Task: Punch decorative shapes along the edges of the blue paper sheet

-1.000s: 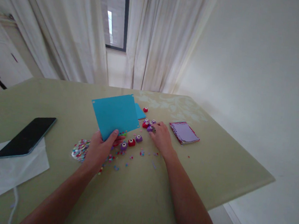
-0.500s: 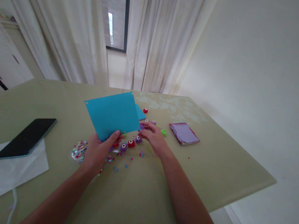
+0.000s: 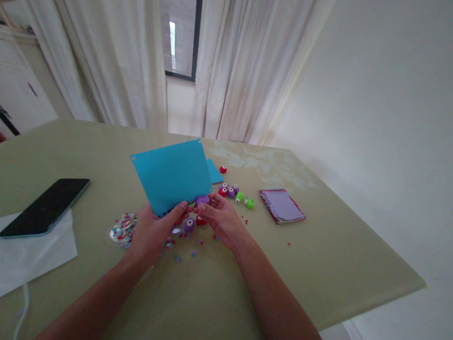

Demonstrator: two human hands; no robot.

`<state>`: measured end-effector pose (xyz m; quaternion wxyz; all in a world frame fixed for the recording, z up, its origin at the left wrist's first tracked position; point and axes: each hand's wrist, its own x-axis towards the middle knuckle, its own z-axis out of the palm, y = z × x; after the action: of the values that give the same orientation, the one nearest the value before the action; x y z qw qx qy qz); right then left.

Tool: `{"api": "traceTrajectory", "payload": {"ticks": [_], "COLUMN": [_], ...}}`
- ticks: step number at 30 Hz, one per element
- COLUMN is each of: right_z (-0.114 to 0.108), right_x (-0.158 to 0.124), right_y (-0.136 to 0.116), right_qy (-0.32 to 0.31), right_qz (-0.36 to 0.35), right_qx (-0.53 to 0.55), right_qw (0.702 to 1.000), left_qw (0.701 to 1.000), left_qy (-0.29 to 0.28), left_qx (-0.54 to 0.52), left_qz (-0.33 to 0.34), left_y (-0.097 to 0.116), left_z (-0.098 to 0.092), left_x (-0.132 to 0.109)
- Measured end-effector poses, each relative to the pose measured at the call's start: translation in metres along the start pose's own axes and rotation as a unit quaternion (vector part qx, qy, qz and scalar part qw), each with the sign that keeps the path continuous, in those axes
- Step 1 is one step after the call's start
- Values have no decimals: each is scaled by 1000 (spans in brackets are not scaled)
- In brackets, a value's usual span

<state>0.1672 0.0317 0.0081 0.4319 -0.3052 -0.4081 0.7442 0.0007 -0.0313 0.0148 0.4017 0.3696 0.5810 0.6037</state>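
My left hand grips a blue sheet of card by its lower edge, thumb in front, and the card stands tilted up. Small notches show at its two upper corners. My right hand is closed around a small purple piece that looks like a paper punch, held against the card's lower right corner. My fingers hide part of it. Just below lie a purple one-eyed figure and a red figure. A round pile of coloured confetti sits left of my left hand.
Beyond my right hand stand several one-eyed figures and a smaller blue card. To the right lies a stack of lilac and red cards. At left a phone rests on a white sheet, near a white cable.
My right hand has moved left and down, bringing the purple punch in against the card's lower right corner. The figures behind it now show more. The view has shifted slightly.
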Motion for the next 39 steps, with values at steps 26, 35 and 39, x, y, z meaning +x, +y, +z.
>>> {"api": "traceTrajectory", "payload": {"ticks": [26, 35, 39], "right_z": [0, -1, 1], "right_x": [-2, 0, 1], "right_y": [2, 4, 4], "right_qy": [-34, -24, 1], "right_qz": [-1, 0, -13], "right_qx": [-94, -89, -58], "right_qw": [995, 996, 998], "left_qw": [996, 995, 997], "left_qy": [40, 33, 22], "left_qx": [76, 96, 74], "left_qz": [39, 27, 15], "left_y": [0, 6, 7], "left_z": [-4, -1, 0], "left_x": [0, -3, -4]}}
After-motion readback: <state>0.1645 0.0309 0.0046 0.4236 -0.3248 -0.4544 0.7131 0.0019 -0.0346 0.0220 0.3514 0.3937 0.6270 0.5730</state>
